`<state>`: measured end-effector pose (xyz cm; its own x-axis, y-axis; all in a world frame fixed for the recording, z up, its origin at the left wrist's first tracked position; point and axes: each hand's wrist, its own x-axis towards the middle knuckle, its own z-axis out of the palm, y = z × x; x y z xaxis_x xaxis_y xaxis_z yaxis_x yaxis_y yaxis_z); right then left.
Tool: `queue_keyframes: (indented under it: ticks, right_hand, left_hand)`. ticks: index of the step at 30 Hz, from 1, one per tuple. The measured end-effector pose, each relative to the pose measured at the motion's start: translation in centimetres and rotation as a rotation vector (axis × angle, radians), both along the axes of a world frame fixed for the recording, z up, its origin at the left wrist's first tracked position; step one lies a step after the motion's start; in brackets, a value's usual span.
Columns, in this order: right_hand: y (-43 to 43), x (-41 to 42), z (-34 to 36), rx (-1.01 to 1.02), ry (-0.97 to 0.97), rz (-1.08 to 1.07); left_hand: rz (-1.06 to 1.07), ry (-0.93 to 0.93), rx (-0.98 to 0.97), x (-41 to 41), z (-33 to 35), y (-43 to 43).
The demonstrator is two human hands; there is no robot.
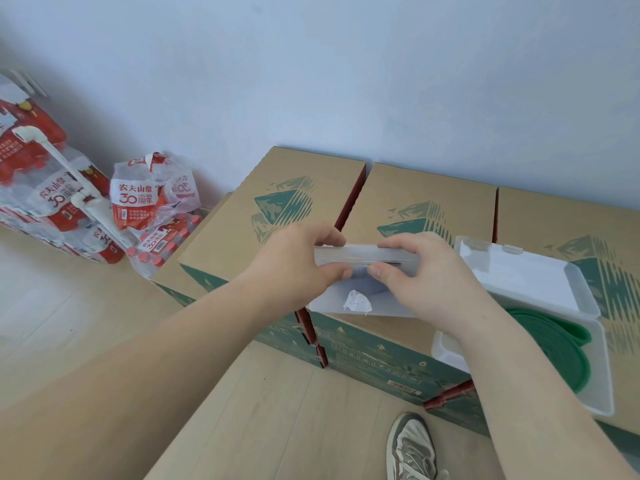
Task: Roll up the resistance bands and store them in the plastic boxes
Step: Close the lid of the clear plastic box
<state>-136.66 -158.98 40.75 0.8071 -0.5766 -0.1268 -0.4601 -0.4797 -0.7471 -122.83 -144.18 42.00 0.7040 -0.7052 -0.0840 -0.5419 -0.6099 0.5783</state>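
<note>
**Both hands clamped on the clear box, its long axis running hand to hand**

Each grip pinched the box's (pixel 363 256) upper edge, thumbs on the near side and fingers over the far side, with the left hand (pixel 298 261) at the left end and the right hand (pixel 426 271) at the right. The box sat at the cartons' (pixel 277 174) front edge, across a seam. Something dark showed inside; I could not tell whether it was a band. A second box (pixel 597 393), lid open, held the rolled green band (pixel 554 344) just right of the right forearm.
</note>
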Motion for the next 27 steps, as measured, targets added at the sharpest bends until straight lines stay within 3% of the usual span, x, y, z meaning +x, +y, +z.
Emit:
queue_keyframes:
  ticks: [10, 19, 27]
  right_hand:
    - [-0.6, 0.1, -0.4, 0.074, 0.007, -0.051]
    - [-0.2, 0.7, -1.0, 0.053, 0.027, -0.074]
    - [-0.4, 0.7, -1.4, 0.079, -0.058, -0.139]
  left_hand:
    - [0.064, 0.190, 0.042, 1.3, 0.4, -0.9]
    - [0.064, 0.113, 0.083, 0.6, 0.7, -1.7]
    - [0.167, 0.189, -0.195, 0.3, -2.1, 0.0]
